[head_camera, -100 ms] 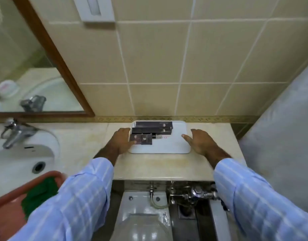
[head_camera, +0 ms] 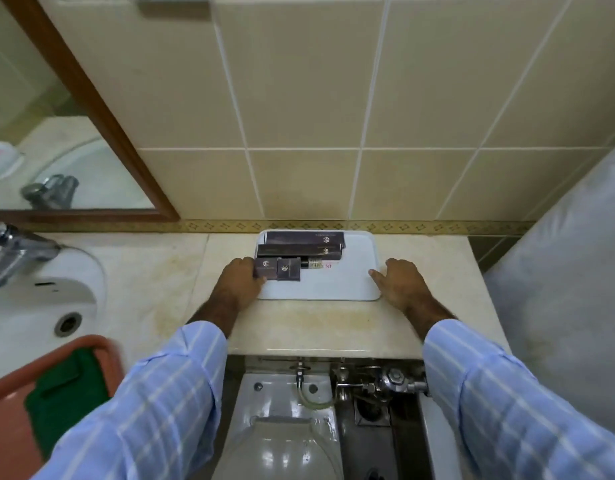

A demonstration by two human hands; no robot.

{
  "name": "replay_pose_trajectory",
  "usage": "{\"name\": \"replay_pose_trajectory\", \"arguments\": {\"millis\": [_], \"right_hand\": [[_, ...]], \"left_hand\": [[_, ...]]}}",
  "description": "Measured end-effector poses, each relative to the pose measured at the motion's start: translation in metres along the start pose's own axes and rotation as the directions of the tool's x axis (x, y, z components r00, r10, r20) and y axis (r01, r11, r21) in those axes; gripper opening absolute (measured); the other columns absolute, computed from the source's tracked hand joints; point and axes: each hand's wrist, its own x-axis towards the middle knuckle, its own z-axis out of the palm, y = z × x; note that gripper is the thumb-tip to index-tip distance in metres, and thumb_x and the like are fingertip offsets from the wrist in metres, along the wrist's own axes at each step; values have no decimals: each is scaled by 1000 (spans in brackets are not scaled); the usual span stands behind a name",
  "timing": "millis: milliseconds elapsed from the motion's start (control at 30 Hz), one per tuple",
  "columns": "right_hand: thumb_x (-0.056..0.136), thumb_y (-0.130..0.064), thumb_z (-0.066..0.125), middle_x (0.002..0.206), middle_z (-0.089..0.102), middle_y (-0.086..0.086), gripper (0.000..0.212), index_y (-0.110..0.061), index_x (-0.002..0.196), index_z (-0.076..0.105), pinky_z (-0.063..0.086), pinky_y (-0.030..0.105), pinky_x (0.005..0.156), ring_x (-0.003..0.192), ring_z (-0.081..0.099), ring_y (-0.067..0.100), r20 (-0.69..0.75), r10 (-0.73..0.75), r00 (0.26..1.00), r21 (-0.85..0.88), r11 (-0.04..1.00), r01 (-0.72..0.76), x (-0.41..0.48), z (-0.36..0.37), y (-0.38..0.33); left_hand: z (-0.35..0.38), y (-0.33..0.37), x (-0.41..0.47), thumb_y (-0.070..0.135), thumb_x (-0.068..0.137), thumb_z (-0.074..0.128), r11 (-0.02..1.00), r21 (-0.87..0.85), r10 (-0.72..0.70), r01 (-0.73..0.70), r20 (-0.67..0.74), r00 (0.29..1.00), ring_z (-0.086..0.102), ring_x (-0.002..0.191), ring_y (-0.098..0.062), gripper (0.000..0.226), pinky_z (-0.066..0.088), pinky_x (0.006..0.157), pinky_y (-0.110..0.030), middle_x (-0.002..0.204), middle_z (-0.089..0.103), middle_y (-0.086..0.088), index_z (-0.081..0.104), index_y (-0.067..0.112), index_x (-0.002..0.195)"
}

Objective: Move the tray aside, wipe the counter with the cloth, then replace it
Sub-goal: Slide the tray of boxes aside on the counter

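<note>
1. I see the white rectangular plastic tray (head_camera: pixel 334 285) lying flat on the beige marble counter (head_camera: pixel 316 327), pushed back against the tiled wall (head_camera: pixel 299 98), above the white toilet (head_camera: pixel 282 427).
2. The tray sits directly between my two hands; each one meets a short side of it.
3. On the tray's back-left part lie dark purple rectangular boxes (head_camera: pixel 304 244), two long ones side by side and two small square ones in front of them, with a small tube just to the right of the square ones.
4. My left hand (head_camera: pixel 242 277) is curled around the tray's left edge, thumb resting on the tray just under the nearest small box, fingers tucked at the rim. It looks like a grip on the edge, though the fingers underneath are hidden.
5. My right hand (head_camera: pixel 399 282) lies at the tray's right edge, loosely curved, with the thumb tip touching the rim; I cannot tell whether the fingers have closed on it.
6. Both forearms wear light blue striped sleeves (head_camera: pixel 160 393).
7. Further left stands the white ceramic sink (head_camera: pixel 39 306) with its chrome tap (head_camera: pixel 15 254).
8. At the lower left, a folded green cloth (head_camera: pixel 63 393) lies inside an orange plastic basin (head_camera: pixel 8 427), well apart from the tray.
</note>
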Motion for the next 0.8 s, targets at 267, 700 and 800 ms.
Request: {"name": "replay_pose_trajectory", "arguments": {"millis": [267,700,800], "right_hand": [[81,-12,69,101,74,15,16,-3,93,74,51,30,74,98,68,34,-82,95,992,135,987,-84,27,14,7],[74,-17,71,82,74,9,8,-11,70,66,61,42,79,84,71,31,-79,304,949,505,833,-225,-40,-49,63],[61,-20,69,66,65,8,18,-18,57,51,63,51,73,76,73,37,6,399,917,571,752,-331,-78,-59,105]], "left_hand": [[21,-9,9,25,84,80,923,-325,-258,205,-126,958,68,103,-32,40,50,95,-35,100,73,-11,70,4,116],[15,57,-16,8,85,75,908,-419,-84,5,-171,982,63,96,-21,31,49,97,-34,105,73,-6,75,7,116],[30,104,-8,5,84,73,917,-384,55,-111,-155,986,66,97,-22,28,45,93,-27,108,76,-7,77,8,112]]}}
